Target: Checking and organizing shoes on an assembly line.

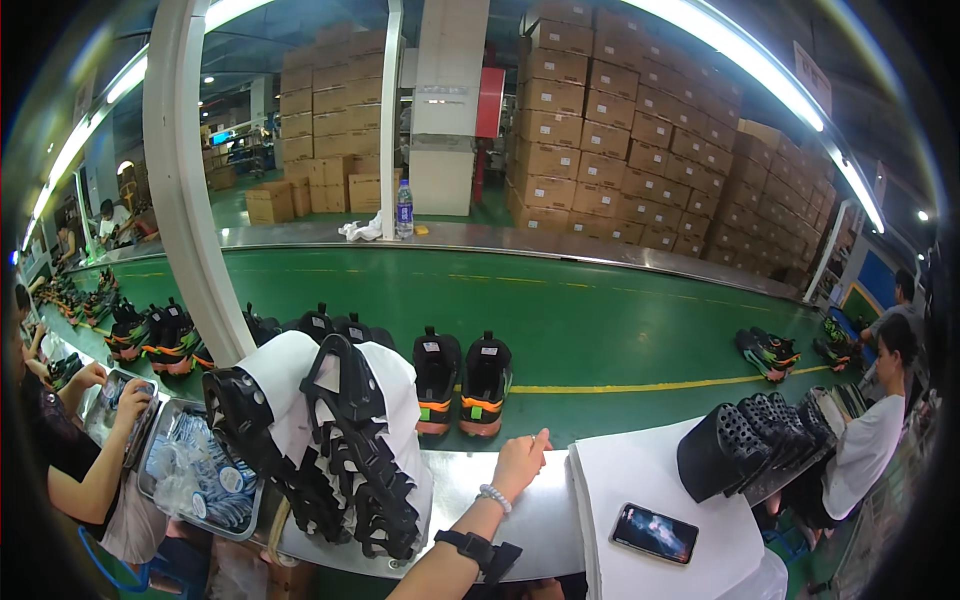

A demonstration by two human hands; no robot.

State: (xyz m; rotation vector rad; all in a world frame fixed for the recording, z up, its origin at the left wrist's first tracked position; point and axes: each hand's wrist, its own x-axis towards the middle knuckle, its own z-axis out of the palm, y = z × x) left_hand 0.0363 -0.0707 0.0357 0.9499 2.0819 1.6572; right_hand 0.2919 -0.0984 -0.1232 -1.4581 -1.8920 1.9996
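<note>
The black shoe-upper pieces point(345, 450), backed with white paper, hang nearest the camera over the near edge of the steel workbench point(520, 520), to the left of the one hand in view. That hand point(520, 462), taken as the right since its forearm enters from the lower edge, rests on the workbench with fingers loosely curled and holding nothing, just short of the pair of black-and-orange shoes point(463, 385) standing on the green conveyor point(600, 320) beyond; the left hand is out of view. The step appears to be a pause between pairs, and picking up the shoes calls for a short forward reach and a spread grasp; a phone point(655, 532) lies on the white paper stack point(650, 480) to the right of the hand.

Bead bracelet point(495, 497), black wrist strap point(478, 549)
</note>
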